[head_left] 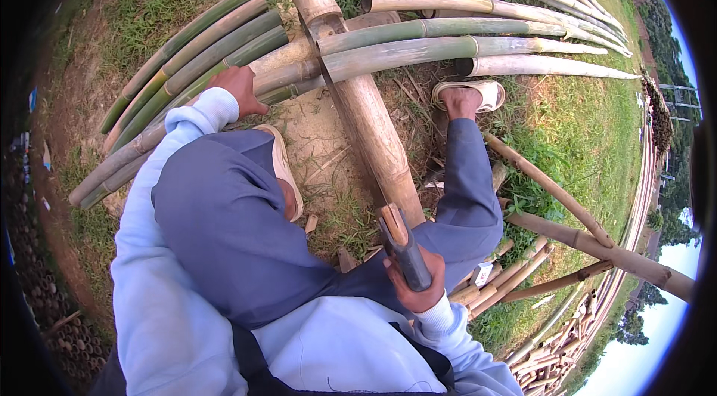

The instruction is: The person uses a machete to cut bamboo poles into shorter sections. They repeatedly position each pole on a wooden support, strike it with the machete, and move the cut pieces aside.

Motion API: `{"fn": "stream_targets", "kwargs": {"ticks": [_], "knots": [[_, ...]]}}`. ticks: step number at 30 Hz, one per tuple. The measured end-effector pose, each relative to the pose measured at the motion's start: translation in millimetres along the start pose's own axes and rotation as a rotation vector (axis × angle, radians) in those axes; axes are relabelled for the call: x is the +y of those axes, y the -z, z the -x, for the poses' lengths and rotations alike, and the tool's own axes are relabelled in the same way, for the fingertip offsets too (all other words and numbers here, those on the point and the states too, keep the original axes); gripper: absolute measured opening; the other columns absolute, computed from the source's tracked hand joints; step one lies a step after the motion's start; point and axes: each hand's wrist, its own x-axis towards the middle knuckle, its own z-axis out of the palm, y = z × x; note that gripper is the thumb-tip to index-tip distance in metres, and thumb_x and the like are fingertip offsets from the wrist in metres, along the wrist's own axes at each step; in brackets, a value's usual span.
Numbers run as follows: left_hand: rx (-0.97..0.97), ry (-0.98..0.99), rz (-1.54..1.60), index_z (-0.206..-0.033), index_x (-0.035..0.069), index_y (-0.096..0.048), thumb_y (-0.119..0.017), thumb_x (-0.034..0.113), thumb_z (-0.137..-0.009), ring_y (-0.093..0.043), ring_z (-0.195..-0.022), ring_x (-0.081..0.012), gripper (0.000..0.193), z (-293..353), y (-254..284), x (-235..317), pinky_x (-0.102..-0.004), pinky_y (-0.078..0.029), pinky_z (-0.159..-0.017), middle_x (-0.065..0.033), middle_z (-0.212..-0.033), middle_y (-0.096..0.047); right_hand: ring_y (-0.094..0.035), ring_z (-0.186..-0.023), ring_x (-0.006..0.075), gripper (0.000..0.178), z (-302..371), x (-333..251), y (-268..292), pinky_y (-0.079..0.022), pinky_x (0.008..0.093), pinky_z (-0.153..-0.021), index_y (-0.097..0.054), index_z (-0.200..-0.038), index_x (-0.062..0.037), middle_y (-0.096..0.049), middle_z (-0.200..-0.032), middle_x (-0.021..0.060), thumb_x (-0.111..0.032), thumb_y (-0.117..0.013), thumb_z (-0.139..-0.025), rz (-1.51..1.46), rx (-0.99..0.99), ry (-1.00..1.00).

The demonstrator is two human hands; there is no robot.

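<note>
My right hand point(417, 280) is closed around the dark handle of a hand saw point(402, 243). From the handle its long thin blade runs away from me, its far part lying across the bamboo poles point(403, 56). My left hand point(235, 90) grips a bamboo pole point(287, 76) just left of the blade, thumb toward me; part of the grip is hidden behind the hand. Beneath the poles lies a thick tan bamboo log point(373, 127), pointing away from me alongside the blade. How deep the blade sits in the bamboo cannot be seen.
Green bamboo lengths point(202, 45) lie side by side at the left. Long poles point(478, 4) stretch off to the far right. A propped bamboo frame point(556, 190) stands right of my leg, with cut pieces point(511, 276) below it. My sandaled feet flank the log.
</note>
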Motion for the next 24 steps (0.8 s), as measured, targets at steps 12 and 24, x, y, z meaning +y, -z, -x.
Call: {"fn": "stream_targets", "kwargs": {"ticks": [12, 24], "knots": [[0.015, -0.038, 0.021, -0.097, -0.007, -0.073, -0.089, 0.041, -0.064, -0.072, -0.095, -0.0428, 0.061, 0.8, -8.6, 5.2, -0.0481, -0.057, -0.091, -0.0285, -0.100, -0.073, -0.059, -0.064, 0.0132, 0.018, -52.8, -1.5, -17.4, -0.049, 0.0305, -0.063, -0.066, -0.104, 0.0024, -0.063, -0.072, 0.0097, -0.001, -0.072, -0.087, 0.012, 0.008, 0.046], [-0.041, -0.023, 0.012, -0.112, -0.008, -0.069, -0.088, 0.046, -0.062, -0.069, -0.102, -0.0431, 0.076, -4.9, 4.2, 15.2, -0.0462, -0.055, -0.094, -0.0298, -0.105, -0.071, -0.056, -0.064, 0.0175, 0.013, -86.4, -6.4, -23.4, -0.048, 0.0319, -0.063, -0.064, -0.095, 0.0032, -0.061, -0.071, 0.0120, -0.002, -0.073, -0.087, -0.056, 0.032, 0.063]]}}
